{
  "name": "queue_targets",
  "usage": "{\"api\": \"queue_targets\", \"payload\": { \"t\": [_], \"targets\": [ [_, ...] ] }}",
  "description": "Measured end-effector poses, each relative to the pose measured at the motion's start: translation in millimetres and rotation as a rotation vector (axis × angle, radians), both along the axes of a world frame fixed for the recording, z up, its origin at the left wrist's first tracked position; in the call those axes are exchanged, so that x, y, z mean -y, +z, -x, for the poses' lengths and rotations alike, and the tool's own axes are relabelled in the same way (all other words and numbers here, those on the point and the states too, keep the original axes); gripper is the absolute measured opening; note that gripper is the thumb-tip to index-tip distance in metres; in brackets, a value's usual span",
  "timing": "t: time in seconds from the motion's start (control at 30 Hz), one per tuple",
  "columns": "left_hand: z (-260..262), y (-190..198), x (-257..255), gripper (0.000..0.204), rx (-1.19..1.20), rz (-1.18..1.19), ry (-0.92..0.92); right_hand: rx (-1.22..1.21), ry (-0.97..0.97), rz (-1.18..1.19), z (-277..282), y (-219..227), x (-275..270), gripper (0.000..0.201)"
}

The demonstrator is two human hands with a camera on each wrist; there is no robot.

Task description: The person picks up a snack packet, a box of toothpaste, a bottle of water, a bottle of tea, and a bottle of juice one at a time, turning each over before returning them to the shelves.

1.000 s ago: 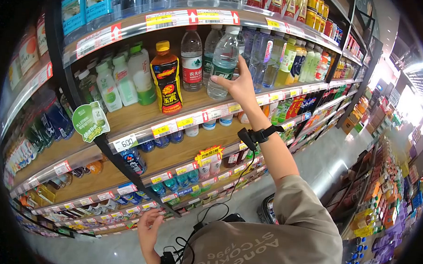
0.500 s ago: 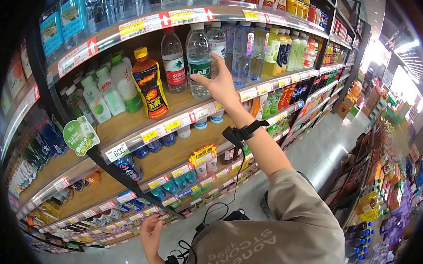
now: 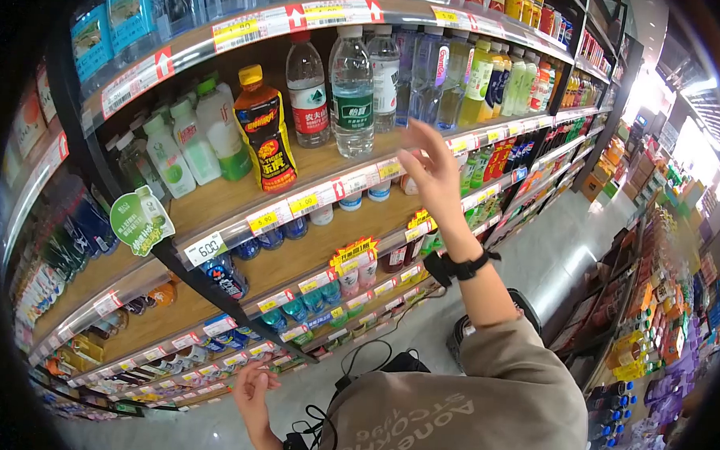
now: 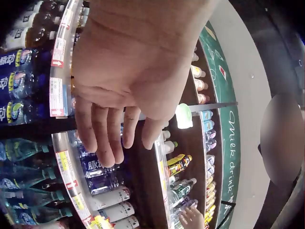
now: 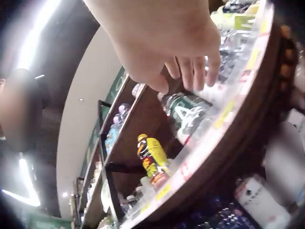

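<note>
A clear water bottle with a green label (image 3: 354,110) stands upright at the shelf's front edge, beside a red-labelled bottle (image 3: 308,104). My right hand (image 3: 435,176) is off to its right, apart from it and holding nothing, fingers loosely bent. In the right wrist view the same hand (image 5: 176,52) hangs over the green-labelled bottle (image 5: 187,114). Low at the body, my left hand (image 3: 254,384) hangs with loosely bent fingers around nothing; the left wrist view shows that hand (image 4: 126,90) with its fingers apart from the shelves.
A black-and-yellow bottle (image 3: 268,138) and white-green bottles (image 3: 195,144) stand left on the same shelf. The shelf edge (image 3: 297,203) carries price tags. A green round sign (image 3: 141,220) sticks out at the upright. A dark basket-like object (image 3: 524,304) is on the floor.
My right hand has let go of the green-labelled bottle and drawn back to the right and down. The bottle, earlier held tilted, stands on the shelf. My left hand has hardly moved.
</note>
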State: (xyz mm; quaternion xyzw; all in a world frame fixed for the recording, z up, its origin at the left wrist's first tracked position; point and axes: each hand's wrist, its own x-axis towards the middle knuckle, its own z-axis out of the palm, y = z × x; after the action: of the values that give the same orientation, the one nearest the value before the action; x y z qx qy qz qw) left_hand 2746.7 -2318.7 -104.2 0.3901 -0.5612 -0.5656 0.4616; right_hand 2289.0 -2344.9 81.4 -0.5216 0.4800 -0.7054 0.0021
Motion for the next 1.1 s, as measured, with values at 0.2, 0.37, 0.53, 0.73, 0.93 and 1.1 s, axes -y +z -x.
{"api": "queue_targets", "payload": {
  "t": [0.2,0.37,0.53,0.73,0.93,1.1],
  "targets": [
    [-7,-15,19,0.028,0.002,-0.062,-0.03,0.315,-0.092,-0.636,95,-198,-84,0.035],
    [-5,-54,48,0.03,0.003,-0.218,0.013,0.629,-0.189,-1.485,143,-563,-278,0.034],
    [36,-13,51,0.027,0.177,-0.066,-0.146,1.701,0.286,-1.503,42,-644,-452,0.063],
    [130,-6,63,0.027,0.414,-0.205,-0.504,0.95,-0.428,-1.487,37,-706,-472,0.027],
    [243,28,52,0.033,0.643,0.146,-0.793,1.295,-0.503,-1.19,79,-597,-372,0.029],
    [312,-25,52,0.037,0.772,0.023,-0.892,0.999,-0.447,-1.316,110,-634,-336,0.028]
  ]
}}
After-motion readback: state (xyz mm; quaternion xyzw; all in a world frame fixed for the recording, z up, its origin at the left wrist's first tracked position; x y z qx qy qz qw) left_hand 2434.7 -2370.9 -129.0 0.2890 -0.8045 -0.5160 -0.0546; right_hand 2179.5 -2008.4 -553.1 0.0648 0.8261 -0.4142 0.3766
